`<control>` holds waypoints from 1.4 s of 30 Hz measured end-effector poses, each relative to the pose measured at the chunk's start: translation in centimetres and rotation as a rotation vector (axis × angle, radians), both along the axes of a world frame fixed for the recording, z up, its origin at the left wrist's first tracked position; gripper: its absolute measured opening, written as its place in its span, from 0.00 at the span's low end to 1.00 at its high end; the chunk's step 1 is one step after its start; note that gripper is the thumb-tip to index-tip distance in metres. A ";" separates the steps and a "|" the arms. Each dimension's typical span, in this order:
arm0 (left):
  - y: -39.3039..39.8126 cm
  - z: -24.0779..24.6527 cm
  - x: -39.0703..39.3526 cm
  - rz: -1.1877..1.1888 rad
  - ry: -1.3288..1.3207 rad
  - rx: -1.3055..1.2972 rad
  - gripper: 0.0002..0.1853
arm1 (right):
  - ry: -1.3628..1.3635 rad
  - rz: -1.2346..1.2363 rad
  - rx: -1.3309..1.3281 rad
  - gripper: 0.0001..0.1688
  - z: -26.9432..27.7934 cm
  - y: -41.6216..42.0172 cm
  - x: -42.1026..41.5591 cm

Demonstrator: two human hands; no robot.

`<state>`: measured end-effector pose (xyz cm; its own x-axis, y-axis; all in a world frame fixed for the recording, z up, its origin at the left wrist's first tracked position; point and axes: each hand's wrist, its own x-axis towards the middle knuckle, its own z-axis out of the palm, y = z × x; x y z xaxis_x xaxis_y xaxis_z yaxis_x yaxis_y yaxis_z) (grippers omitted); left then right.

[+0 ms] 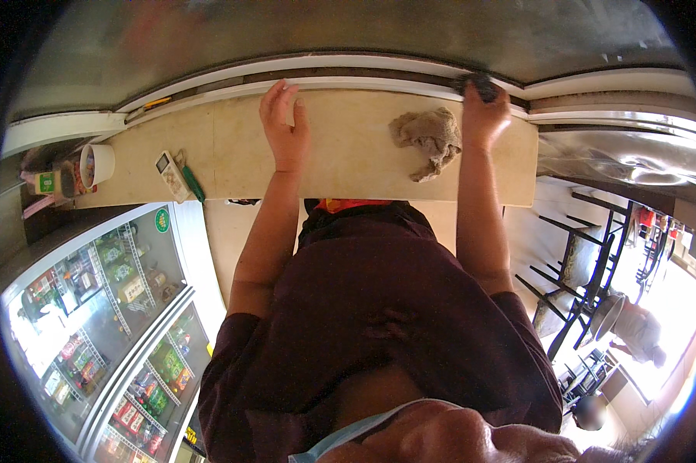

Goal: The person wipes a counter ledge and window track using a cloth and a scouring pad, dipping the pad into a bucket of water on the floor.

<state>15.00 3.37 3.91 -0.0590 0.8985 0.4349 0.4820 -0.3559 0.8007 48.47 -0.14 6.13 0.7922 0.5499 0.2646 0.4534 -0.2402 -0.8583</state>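
Observation:
My right hand [487, 113] is closed on a dark scouring pad [481, 87], which is blurred, at the grooved white window track [383, 82] beyond the counter. My left hand [285, 124] has its fingers apart and its fingertips at the near rail of the track; nothing shows in it. Between my hands, nearer the right one, a crumpled beige cloth [432, 139] lies on the pale counter [342, 150].
To the left on the counter are a remote control [172, 176], a green-handled tool [193, 184] and a white tub [99, 165]. A yellow object [157, 103] sits in the track. A glass-door fridge [105, 289] stands lower left. Stacked chairs [591, 254] and people are at right.

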 end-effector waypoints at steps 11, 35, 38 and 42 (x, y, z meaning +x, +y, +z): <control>-1.0 0.4 0.6 -0.042 0.173 -0.009 0.13 | -0.496 0.315 -0.343 0.25 1.9 1.5 -7.8; -1.1 1.3 1.8 -0.039 0.220 -0.034 0.16 | -0.362 -0.229 -0.315 0.21 3.3 -3.4 8.9; -0.8 1.0 1.8 -0.056 0.235 -0.031 0.16 | -0.461 -0.318 -0.239 0.20 2.4 -2.8 7.8; -0.6 0.7 1.8 -0.076 0.226 -0.031 0.16 | -0.359 -0.144 -0.256 0.25 1.0 -2.2 4.6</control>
<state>16.81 2.77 4.59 0.1048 0.9099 0.4014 0.6228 -0.3747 0.6868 53.06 -2.36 7.12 0.7484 0.5243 0.4063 0.6575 -0.5060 -0.5582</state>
